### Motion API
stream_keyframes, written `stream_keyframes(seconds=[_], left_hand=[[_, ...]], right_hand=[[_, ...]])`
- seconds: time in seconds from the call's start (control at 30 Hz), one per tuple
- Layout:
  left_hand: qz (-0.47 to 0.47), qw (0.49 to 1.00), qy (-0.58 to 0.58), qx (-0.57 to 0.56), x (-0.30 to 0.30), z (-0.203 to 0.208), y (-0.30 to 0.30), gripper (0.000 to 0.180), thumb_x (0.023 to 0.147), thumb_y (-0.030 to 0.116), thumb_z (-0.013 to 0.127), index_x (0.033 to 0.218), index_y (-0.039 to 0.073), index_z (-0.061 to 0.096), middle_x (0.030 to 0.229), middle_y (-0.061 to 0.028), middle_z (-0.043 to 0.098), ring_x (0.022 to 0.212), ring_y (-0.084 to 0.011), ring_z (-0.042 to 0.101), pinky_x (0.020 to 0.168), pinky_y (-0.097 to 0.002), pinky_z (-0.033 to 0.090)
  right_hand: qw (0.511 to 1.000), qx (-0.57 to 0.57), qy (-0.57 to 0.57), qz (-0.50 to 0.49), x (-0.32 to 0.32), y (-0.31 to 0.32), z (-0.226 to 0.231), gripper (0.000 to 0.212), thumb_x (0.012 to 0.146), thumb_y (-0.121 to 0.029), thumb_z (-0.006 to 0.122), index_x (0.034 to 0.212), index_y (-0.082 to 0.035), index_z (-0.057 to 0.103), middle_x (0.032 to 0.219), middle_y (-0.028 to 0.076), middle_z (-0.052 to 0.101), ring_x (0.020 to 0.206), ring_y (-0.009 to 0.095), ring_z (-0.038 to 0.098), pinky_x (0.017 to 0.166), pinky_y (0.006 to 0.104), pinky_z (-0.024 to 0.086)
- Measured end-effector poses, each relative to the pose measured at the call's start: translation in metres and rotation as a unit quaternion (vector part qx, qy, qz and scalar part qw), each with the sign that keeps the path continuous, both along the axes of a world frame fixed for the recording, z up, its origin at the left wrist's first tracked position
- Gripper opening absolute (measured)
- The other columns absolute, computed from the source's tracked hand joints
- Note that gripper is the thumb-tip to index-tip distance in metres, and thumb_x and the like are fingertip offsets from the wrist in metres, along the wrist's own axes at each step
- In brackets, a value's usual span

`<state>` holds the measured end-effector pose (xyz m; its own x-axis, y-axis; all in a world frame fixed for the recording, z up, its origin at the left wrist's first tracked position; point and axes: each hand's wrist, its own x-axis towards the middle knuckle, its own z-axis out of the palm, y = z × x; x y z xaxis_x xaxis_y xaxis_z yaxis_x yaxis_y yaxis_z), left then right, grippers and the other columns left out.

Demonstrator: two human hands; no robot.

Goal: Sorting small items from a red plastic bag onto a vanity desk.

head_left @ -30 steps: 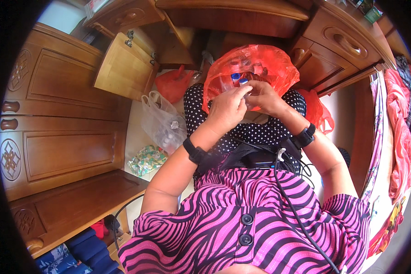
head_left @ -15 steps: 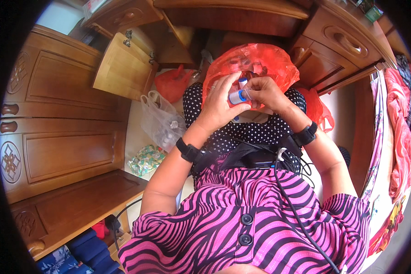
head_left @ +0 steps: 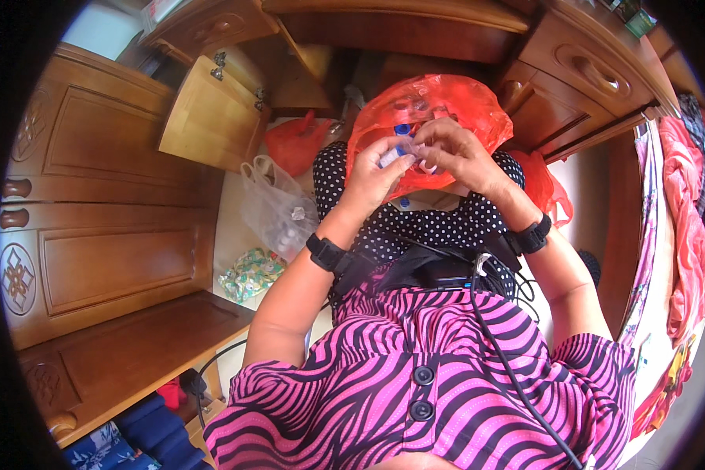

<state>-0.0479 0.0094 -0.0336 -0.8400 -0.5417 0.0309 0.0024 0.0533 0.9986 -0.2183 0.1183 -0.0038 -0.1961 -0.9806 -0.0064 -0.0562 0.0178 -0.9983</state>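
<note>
My left hand (head_left: 374, 174) is closed on a small white cylinder with a blue end (head_left: 388, 158), possibly a thread spool; its kind is not clear. My right hand (head_left: 464, 157) meets it from the other side, thumb and fingers pinched together at the cylinder's blue end. What the right fingertips grip is too small and blurred to make out. Both hands are over the mouth of a red plastic bag (head_left: 478, 110) that rests on my lap. Inside the bag, another small blue-ended piece (head_left: 402, 129) shows just beyond my fingers, among other small items.
An open wooden cabinet door (head_left: 211, 113) stands at the far left. Beside my left knee are a clear plastic bag (head_left: 278, 207), another red bag (head_left: 296, 145) and a patterned cloth (head_left: 252, 274). Wooden drawers (head_left: 595, 74) stand at the far right, with clothes (head_left: 685, 227) hanging nearby.
The white cylinder has turned and sits deeper in my left fingers. My hands have shifted slightly, the right fingers now bent over toward the left fingertips.
</note>
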Motion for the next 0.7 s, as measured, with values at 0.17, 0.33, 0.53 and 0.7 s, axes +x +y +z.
stream_keyframes(seconds=[0.17, 0.33, 0.53, 0.7], left_hand=[[0.014, 0.986, 0.002, 0.169, -0.003, -0.008, -0.001, 0.025, 0.092, 0.017, 0.063, 0.111, 0.001, 0.063, 0.104, -0.0044, 0.067, 0.094, -0.0115, 0.062, 0.082, -0.0258, 0.051], [0.022, 0.999, 0.036, -0.005, -0.004, -0.009, -0.007, 0.024, 0.093, 0.02, 0.064, 0.106, 0.0, 0.066, 0.099, -0.0029, 0.067, 0.09, -0.0091, 0.062, 0.081, -0.0243, 0.05], [0.016, 0.997, 0.067, 0.033, -0.005, -0.012, -0.002, 0.02, 0.092, 0.014, 0.064, 0.106, -0.001, 0.065, 0.097, -0.0037, 0.067, 0.088, -0.0095, 0.062, 0.081, -0.0244, 0.05], [0.019, 0.988, 0.065, 0.136, -0.001, -0.015, -0.002, 0.018, 0.092, 0.013, 0.064, 0.103, -0.001, 0.065, 0.095, -0.0031, 0.067, 0.087, -0.009, 0.062, 0.08, -0.0239, 0.05]], right_hand=[[0.997, 0.055, 0.034, 0.046, -0.006, 0.002, -0.015, 0.018, 0.09, -0.013, 0.067, 0.104, -0.003, 0.062, 0.09, -0.001, 0.063, 0.082, 0.008, 0.06, 0.073, 0.0235, 0.05], [0.995, 0.02, 0.085, 0.037, -0.002, 0.0, -0.009, 0.012, 0.083, -0.008, 0.071, 0.089, 0.0, 0.064, 0.079, 0.002, 0.063, 0.074, 0.01, 0.058, 0.067, 0.0274, 0.049], [0.982, 0.0, 0.188, 0.039, -0.006, 0.004, -0.003, 0.015, 0.081, -0.01, 0.073, 0.088, 0.001, 0.064, 0.079, 0.008, 0.065, 0.074, 0.015, 0.061, 0.068, 0.031, 0.05], [0.98, 0.064, 0.173, 0.075, -0.006, 0.002, 0.0, 0.012, 0.082, -0.005, 0.071, 0.088, 0.002, 0.063, 0.083, 0.003, 0.058, 0.081, 0.011, 0.056, 0.072, 0.0287, 0.047]])
